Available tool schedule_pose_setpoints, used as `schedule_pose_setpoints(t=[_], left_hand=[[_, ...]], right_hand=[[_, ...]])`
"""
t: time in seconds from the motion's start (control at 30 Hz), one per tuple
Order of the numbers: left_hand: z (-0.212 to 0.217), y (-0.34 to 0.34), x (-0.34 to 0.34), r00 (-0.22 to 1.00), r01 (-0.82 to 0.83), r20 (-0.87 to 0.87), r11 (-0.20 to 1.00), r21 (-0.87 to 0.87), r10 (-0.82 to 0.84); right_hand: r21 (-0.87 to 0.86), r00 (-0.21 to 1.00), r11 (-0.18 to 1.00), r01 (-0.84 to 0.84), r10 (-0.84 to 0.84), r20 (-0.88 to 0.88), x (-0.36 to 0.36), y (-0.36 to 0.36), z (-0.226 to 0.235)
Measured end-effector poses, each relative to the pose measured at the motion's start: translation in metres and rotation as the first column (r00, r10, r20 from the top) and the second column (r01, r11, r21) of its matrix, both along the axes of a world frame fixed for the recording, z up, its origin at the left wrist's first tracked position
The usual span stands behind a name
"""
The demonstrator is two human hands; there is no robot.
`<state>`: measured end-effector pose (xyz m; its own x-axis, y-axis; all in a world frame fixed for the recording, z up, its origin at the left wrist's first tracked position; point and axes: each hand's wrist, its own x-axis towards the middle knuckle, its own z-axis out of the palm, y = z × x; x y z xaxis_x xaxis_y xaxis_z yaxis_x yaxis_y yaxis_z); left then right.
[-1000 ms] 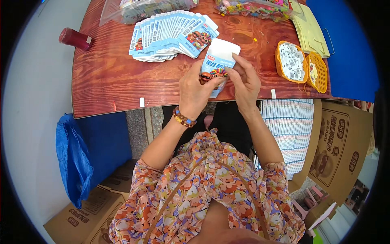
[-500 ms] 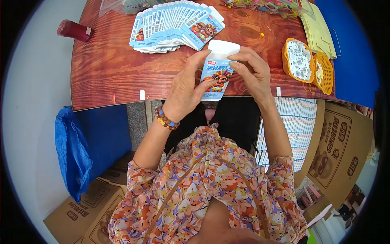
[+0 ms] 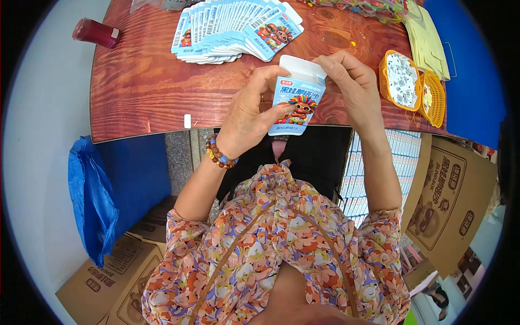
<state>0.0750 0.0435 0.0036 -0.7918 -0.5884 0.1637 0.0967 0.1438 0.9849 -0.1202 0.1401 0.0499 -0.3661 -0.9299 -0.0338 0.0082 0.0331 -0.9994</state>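
A fan of flat blue cartons (image 3: 233, 30) lies far on the wooden worktop (image 3: 141, 92), with a red cylinder (image 3: 95, 32) at its far left. Two orange baskets (image 3: 411, 81) sit to the right. A blue bag (image 3: 92, 195) hangs at left above brown cardboard boxes (image 3: 103, 276).

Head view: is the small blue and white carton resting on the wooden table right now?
No, both the left hand and the right hand hold the carton up off the wooden table, near its front edge.
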Motion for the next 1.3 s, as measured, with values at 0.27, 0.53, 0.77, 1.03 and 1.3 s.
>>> schedule_pose_setpoints(t=[0.27, 0.53, 0.77, 1.03, 1.3], left_hand=[[0.002, 0.006, 0.007, 0.999, 0.051, -0.017, 0.973, 0.226, -0.048], [0.000, 0.007, 0.006, 0.999, 0.022, 0.030, 0.987, 0.157, -0.027], [0.002, 0.008, 0.003, 0.996, -0.013, 0.092, 0.989, 0.146, 0.000], [0.003, 0.014, 0.002, 0.994, -0.025, 0.110, 0.981, 0.193, 0.004], [-0.011, 0.014, 0.000, 0.989, 0.041, 0.128, 0.957, 0.287, -0.081]], right_hand=[[0.099, 0.976, 0.971, -0.219, 0.217, 0.027, -0.015, -0.002, 0.004], [0.120, 0.941, 0.963, -0.240, 0.261, -0.215, -0.013, 0.001, 0.008], [0.178, 0.865, 0.967, -0.182, 0.243, -0.439, -0.006, 0.005, 0.014], [0.016, 0.613, 0.970, -0.243, 0.167, -0.772, 0.003, 0.018, 0.001], [-0.044, 0.698, 0.951, -0.305, 0.192, -0.689, -0.005, 0.025, -0.029]])
